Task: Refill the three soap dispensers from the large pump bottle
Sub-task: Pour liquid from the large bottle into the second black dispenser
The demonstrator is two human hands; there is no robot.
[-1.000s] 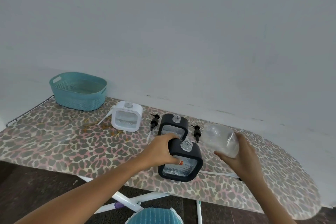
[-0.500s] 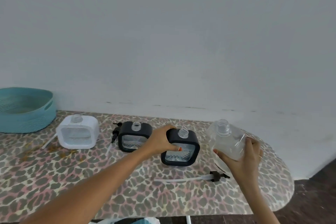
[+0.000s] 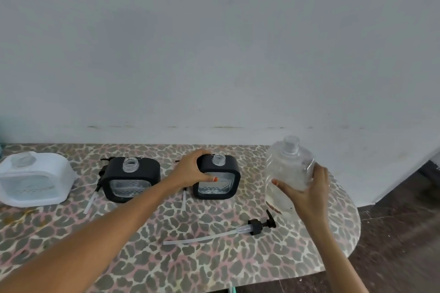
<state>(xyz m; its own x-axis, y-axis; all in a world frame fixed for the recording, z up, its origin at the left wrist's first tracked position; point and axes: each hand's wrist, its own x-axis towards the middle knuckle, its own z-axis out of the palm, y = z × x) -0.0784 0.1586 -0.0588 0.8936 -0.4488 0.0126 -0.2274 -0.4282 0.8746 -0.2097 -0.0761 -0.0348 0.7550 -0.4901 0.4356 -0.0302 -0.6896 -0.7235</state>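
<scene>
1. White dispenser (image 3: pixel 33 181): far left of the patterned board (image 3: pixel 214 257), partly blurred. Neck open, pump off. Fill level hard to read through the frosted window; possibly low.

2. Small black pump (image 3: pixel 101 178): lies just left of the next item, its tube pointing toward the near edge.

3. Middle black dispenser (image 3: pixel 131 179): upright, neck open, clear window facing the camera. Untouched.

4. Left hand (image 3: pixel 190 170): wrapped over the top left corner of the right black dispenser (image 3: pixel 217 179), thumb across the front window. A firm steadying hold. This dispenser stands upright on the board, neck uncapped.

5. Thin tube (image 3: pixel 183 197): on the board just below that hand; its pump head is mostly hidden behind the wrist.

6. Long pump (image 3: pixel 256 226): the large one, lying flat near the front, tube trailing left. Apart from every bottle.

7. Large pump bottle (image 3: pixel 288 171): clear, open-necked, roughly upright, near the rounded right end of the board. A little clear liquid sits low inside. Right hand (image 3: pixel 309 190): fingers spread around the bottle's right flank, thumb across the front, gripping it.

Step in hand, by judgement: setting up the pour into the right black dispenser, one hand bracing, the other carrying the supply.

Next move calls for: bringing the bottle's mouth over the small neck, tilting slowly, keeping the dispenser braced. The narrow opening makes spillage onto the board the likely fault.
</scene>
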